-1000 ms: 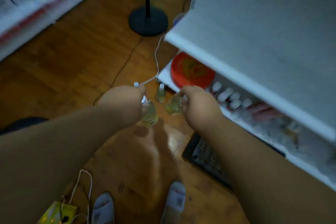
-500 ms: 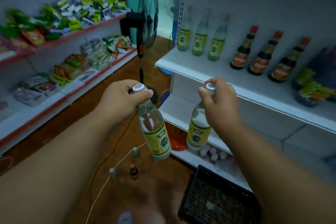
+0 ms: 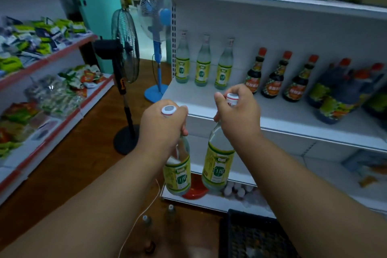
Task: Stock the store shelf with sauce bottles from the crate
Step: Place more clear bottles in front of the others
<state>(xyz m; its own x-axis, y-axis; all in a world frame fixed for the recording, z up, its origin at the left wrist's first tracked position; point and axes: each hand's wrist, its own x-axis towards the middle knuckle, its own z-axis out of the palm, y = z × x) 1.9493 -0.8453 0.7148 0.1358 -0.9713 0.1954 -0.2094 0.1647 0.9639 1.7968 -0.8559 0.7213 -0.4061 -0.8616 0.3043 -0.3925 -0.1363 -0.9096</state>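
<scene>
left hand [image 3: 162, 125] grips the neck of one clear bottle [image 3: 178, 170], right hand [image 3: 237, 115] another [image 3: 217, 163], both hanging before the white shelf [image 3: 293, 119]. three matching bottles [image 3: 202, 62] and dark sauce bottles [image 3: 276, 75] stand there. black crate [image 3: 251, 236] below, cut off; small floor bottles [image 3: 159, 216] blurred, perhaps two or three.

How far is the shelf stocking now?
Done: three clear yellow-label bottles and three dark sauce bottles stand on the shelf. In hand: the left hand and right hand each grip one yellow-label bottle by the neck, below shelf level. Left: shelving both; a few bottles remain on the floor.
</scene>
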